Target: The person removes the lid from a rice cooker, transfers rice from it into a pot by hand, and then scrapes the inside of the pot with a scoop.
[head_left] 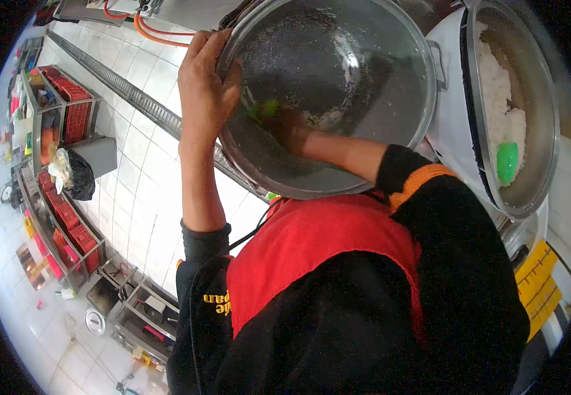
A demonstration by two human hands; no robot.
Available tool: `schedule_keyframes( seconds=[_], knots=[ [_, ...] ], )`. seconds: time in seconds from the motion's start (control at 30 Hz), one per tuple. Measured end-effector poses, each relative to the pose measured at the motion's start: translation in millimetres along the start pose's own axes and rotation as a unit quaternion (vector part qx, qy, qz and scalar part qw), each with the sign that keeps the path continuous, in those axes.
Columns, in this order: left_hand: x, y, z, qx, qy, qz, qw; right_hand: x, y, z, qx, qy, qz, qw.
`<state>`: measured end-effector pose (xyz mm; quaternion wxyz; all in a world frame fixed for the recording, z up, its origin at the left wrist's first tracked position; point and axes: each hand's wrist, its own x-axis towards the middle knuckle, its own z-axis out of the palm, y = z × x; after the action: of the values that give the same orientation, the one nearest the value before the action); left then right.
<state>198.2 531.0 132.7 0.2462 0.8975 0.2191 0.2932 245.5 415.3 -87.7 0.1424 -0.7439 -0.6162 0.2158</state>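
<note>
My left hand (207,89) is closed around the left rim of a large round metal basin (390,99), which is tilted so that its inside shows. Small pale bits and wet streaks cover its dark inner surface. Inside the basin, toward the left wall, my right hand (290,129) is blurred, its fingers closed on a small green object (269,108) that looks like a scrubbing pad. Most of the green object is hidden by the hand.
At the right stands a large open pot (545,151) holding white rice (496,99) and a green scoop (507,162). A floor drain grate (121,85) crosses the white tiles. Red crates (78,118) sit on racks at the left, near a black bag (81,174).
</note>
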Motion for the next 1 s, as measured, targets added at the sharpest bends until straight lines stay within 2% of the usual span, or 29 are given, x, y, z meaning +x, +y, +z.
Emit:
schedule_keyframes(
  seconds=[0.07,0.13,0.2,0.27,0.3,0.37,0.4,0.47,0.5,0.57,0.6,0.7,0.73,0.77,0.83,0.87,0.93,0.97,1.0],
  knots=[
    [-3,-5,3,-0.018,0.022,0.005,1.0,-34,12,-35,-0.119,-0.153,-0.055,0.98],
    [-5,1,0,0.006,0.016,-0.007,1.0,-48,69,-26,-0.211,-0.121,-0.184,0.952],
    [-5,2,-1,0.034,0.01,-0.024,0.999,-41,65,-91,-0.182,-0.265,-0.064,0.945],
    [-6,1,-1,0.045,0.011,-0.012,0.999,-49,74,-132,-0.109,-0.129,-0.087,0.982],
    [-6,2,-1,0.043,0.008,-0.015,0.999,-52,64,-159,-0.106,-0.134,-0.086,0.982],
    [-4,5,0,0.038,0.017,-0.021,0.999,-71,40,-202,-0.103,-0.013,-0.164,0.981],
    [-3,6,1,0.037,0.016,-0.024,0.999,-75,29,-199,-0.102,-0.016,-0.164,0.981],
    [-2,7,2,0.056,0.019,-0.009,0.998,-74,6,-189,-0.172,-0.258,-0.115,0.944],
    [-4,6,3,0.056,0.019,-0.012,0.998,-78,8,-175,-0.172,-0.261,-0.115,0.943],
    [-5,2,1,0.048,0.026,-0.002,0.999,-84,10,-148,-0.154,-0.12,-0.183,0.964],
    [-5,3,1,0.048,0.025,-0.002,0.999,-86,12,-146,-0.153,-0.12,-0.183,0.964],
    [0,4,-2,0.061,0.024,-0.02,0.998,-85,14,-158,-0.103,-0.122,-0.093,0.983],
    [-1,3,-1,0.065,0.027,-0.023,0.997,-89,11,-164,-0.084,-0.029,-0.144,0.986],
    [-7,2,-1,0.069,0.018,-0.032,0.997,-87,7,-160,-0.082,-0.037,-0.145,0.985],
    [-9,5,0,0.068,0.013,-0.038,0.997,-79,-1,-143,-0.169,-0.214,-0.117,0.955],
    [-5,6,1,0.066,0.02,-0.032,0.997,-80,14,-112,-0.171,-0.209,-0.118,0.956],
    [-4,10,3,0.061,0.029,-0.028,0.997,-84,52,-36,-0.236,-0.09,-0.165,0.953],
    [-7,8,3,0.054,0.025,-0.028,0.998,-80,43,-52,-0.232,-0.088,-0.164,0.955],
    [-8,2,3,0.061,0.019,-0.039,0.997,-69,30,-97,-0.157,-0.132,-0.101,0.974]
  ],
)
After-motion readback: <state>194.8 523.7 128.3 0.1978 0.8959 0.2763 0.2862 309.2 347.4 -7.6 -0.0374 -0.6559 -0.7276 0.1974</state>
